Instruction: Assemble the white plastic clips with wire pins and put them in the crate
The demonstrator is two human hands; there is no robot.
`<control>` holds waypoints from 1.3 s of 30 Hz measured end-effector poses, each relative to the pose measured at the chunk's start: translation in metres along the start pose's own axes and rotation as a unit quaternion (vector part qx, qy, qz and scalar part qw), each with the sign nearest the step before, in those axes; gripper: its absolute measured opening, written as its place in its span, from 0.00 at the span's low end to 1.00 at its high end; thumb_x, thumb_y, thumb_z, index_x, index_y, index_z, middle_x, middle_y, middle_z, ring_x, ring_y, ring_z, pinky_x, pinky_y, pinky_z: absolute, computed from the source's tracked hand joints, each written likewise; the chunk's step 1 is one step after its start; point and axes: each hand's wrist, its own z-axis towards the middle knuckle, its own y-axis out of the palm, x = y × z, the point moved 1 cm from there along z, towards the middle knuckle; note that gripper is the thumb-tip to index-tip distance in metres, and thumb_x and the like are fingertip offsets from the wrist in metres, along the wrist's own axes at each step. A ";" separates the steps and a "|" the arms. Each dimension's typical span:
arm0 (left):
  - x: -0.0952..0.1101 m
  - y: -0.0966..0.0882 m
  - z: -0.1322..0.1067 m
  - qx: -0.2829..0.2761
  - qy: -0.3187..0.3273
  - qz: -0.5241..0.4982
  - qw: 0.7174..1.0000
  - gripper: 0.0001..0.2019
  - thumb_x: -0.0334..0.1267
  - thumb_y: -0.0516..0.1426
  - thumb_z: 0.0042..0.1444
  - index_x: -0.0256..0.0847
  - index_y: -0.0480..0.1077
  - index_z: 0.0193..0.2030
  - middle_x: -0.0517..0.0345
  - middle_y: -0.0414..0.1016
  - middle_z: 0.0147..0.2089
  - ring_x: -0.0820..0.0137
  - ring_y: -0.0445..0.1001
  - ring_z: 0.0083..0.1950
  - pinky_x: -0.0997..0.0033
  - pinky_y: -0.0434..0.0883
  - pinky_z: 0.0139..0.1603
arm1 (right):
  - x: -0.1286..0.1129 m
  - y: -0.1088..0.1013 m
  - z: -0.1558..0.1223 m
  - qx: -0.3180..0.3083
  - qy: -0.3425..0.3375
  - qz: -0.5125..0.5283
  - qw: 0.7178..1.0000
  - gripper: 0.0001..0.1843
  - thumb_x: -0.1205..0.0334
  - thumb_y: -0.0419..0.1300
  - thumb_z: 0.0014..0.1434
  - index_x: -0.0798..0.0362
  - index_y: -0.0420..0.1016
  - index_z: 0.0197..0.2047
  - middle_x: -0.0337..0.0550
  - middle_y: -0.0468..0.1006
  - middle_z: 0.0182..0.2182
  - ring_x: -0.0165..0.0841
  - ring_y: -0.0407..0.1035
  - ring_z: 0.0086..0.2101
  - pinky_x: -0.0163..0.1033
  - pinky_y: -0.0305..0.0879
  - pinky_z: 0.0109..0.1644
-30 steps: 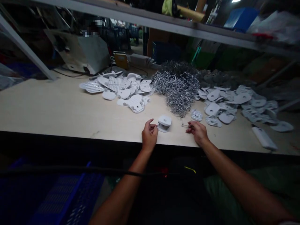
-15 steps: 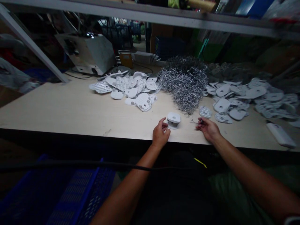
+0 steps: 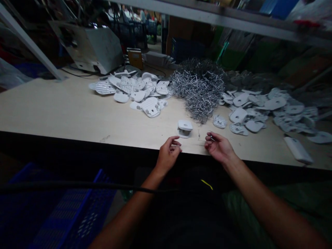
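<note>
Main risk: pin [image 3: 212, 138] slipping out of right hand [image 3: 218, 148]. Tiny, thin, pinched only at the fingertips, so a loosened grip or sudden twist could drop it. Once dropped, easy to lose against the pale table [image 3: 77, 107], or among the pin heap [image 3: 198, 90] if it rolled that far. Second risk: clip [image 3: 185, 128] knocked over or shoved out of place by a careless sweep of left hand [image 3: 168, 155], given how little room between them. Table edge close by, so anything pushed toward the near side could fall toward the dim floor area and blue crate [image 3: 77, 211]. Poor light adding to the trouble; small parts hard to make out.

Clip: small, white, plastic, boxy, with a dark slot in the side facing the hands, standing alone on the table just beyond left hand, not touching it. Left hand relaxed, fingers half curled, nothing visibly held. Right hand nearly closed, thumb and forefinger together around what looks like the pin, though too small and dim for certainty. Thin loose wire [image 3: 199, 135] lying between the hands. White plates [image 3: 129, 91] in heaps on both sides of the pin heap.
</note>
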 end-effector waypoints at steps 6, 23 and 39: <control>0.012 0.027 -0.025 -0.072 -0.016 0.043 0.996 0.20 0.49 0.63 0.65 0.39 0.79 0.56 0.50 0.83 0.48 0.64 0.81 0.45 0.67 0.76 0.47 | 0.028 0.018 -0.019 -0.106 0.124 -0.007 0.987 0.04 0.66 0.61 0.67 0.57 0.78 0.41 0.38 0.74 0.27 0.27 0.67 0.22 0.34 0.74 0.28; 0.038 0.010 0.012 -0.091 -0.108 0.174 0.975 0.19 0.51 0.58 0.68 0.38 0.79 0.36 0.57 0.79 0.32 0.67 0.75 0.36 0.72 0.68 0.37 | 0.032 0.010 0.011 -0.206 -0.020 -0.283 0.936 0.27 0.49 0.78 0.52 0.58 0.83 0.49 0.46 0.84 0.37 0.33 0.76 0.36 0.37 0.72 0.41; 0.032 -0.012 0.049 -0.142 -0.050 0.329 0.932 0.14 0.44 0.58 0.69 0.42 0.80 0.37 0.56 0.80 0.35 0.65 0.76 0.38 0.70 0.66 0.38 | 0.042 0.012 0.030 -0.137 0.005 -0.276 0.951 0.24 0.52 0.79 0.53 0.58 0.82 0.47 0.51 0.85 0.35 0.38 0.82 0.34 0.38 0.80 0.39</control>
